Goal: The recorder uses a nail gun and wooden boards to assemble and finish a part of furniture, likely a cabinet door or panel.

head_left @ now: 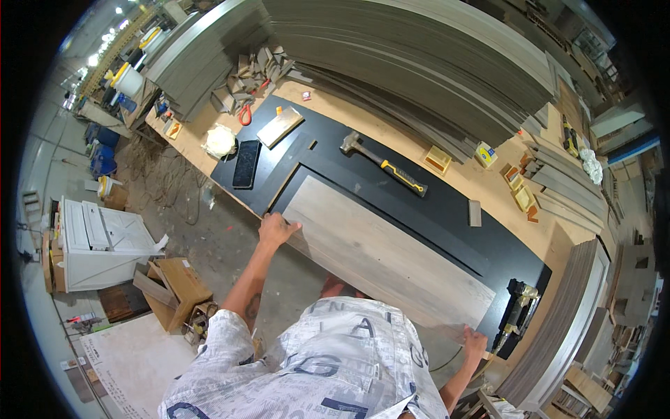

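A long grey wood-grain board [391,248] lies across the near edge of a black panel [419,209] on the workbench. My left hand [276,229] is closed on the near left corner of the board, thumb on top. At the other end, my right hand [475,342] grips the near right corner, its fingers bent around the edge. A hammer [387,166] with a black and yellow handle rests on the panel beyond the board. To the right of the board sits a nail gun [518,313], close to my right hand.
Stacked grey boards [412,56] rise along the back. A phone [246,165], a small wood block [280,127], red-handled pliers [244,114] and a white round bundle [220,142] lie at the left. Yellow boxes [437,160] stand behind the hammer. More boards [558,314] lean at the right.
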Motion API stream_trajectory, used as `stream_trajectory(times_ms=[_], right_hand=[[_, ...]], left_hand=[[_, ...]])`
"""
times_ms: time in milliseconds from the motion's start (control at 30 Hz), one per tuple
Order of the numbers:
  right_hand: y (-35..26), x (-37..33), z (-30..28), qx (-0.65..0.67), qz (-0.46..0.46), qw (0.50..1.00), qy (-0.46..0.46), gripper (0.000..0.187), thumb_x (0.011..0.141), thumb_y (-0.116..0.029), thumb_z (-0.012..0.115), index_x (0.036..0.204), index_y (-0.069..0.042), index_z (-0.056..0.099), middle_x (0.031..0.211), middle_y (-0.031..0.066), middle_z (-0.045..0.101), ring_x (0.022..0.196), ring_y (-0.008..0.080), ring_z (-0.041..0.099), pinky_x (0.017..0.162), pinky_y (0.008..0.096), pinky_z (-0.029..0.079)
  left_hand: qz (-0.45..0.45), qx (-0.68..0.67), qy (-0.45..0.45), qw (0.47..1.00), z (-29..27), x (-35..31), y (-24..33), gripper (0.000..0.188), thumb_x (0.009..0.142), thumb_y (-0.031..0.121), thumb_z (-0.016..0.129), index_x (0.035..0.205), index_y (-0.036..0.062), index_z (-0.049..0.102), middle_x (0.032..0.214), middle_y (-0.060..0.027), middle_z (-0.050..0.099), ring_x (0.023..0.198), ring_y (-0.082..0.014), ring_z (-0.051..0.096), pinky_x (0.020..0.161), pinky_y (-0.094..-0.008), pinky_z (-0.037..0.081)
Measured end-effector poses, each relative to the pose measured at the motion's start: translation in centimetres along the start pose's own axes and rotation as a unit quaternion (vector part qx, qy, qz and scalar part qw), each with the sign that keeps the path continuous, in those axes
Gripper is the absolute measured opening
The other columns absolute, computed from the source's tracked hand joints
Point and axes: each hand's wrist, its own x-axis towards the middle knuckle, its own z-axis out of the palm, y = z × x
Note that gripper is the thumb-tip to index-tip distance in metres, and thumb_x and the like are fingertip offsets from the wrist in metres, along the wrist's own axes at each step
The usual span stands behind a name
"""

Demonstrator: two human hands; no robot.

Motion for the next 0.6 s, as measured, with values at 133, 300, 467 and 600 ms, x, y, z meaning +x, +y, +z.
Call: stream_trajectory(times_ms=[133, 300, 467, 600], right_hand=[[-1.5, 3.0, 0.2, -0.024, -0.033, 0.999, 0.028, 0.054, 0.075, -0.042, 0.081, 0.084, 0.009, 0.066, 0.076, 0.0238, 0.066, 0.075, 0.0403, 0.064, 0.073, 0.0461, 0.050], [-0.7, 8.5, 0.1, 0.065, -0.050, 0.997, 0.002, 0.053, 0.078, -0.042, 0.081, 0.083, 0.009, 0.065, 0.073, 0.0185, 0.066, 0.070, 0.0268, 0.062, 0.066, 0.0416, 0.049], [-6.6, 7.1, -0.8, 0.039, -0.045, 0.997, 0.040, 0.054, 0.081, -0.044, 0.079, 0.097, 0.007, 0.069, 0.083, 0.0205, 0.070, 0.081, 0.0277, 0.067, 0.078, 0.0378, 0.051], [1.6, 12.0, 1.2, 0.064, -0.048, 0.995, 0.067, 0.051, 0.079, -0.043, 0.081, 0.095, 0.003, 0.067, 0.076, 0.0103, 0.067, 0.059, 0.0183, 0.062, 0.043, 0.0313, 0.046]], left_hand=[[0.025, -0.010, -0.055, 0.998, -1.1, 3.0, 0.8, 0.060, 0.068, 0.052, 0.083, 0.086, -0.0038, 0.072, 0.101, -0.0317, 0.066, 0.100, -0.0470, 0.063, 0.084, -0.0524, 0.053], [0.036, -0.054, -0.044, 0.997, 0.4, 7.5, 4.3, 0.052, 0.067, 0.044, 0.084, 0.086, -0.0031, 0.073, 0.104, -0.0316, 0.066, 0.107, -0.0445, 0.062, 0.091, -0.0506, 0.052], [0.040, -0.080, -0.041, 0.995, 0.0, 7.5, 3.6, 0.051, 0.064, 0.041, 0.086, 0.084, -0.0036, 0.071, 0.106, -0.0312, 0.065, 0.103, -0.0450, 0.062, 0.092, -0.0489, 0.051], [0.107, -0.123, 0.048, 0.985, 1.7, 8.7, 4.2, 0.054, 0.061, 0.040, 0.088, 0.085, -0.0036, 0.068, 0.099, -0.0279, 0.067, 0.101, -0.0445, 0.062, 0.090, -0.0482, 0.051]])
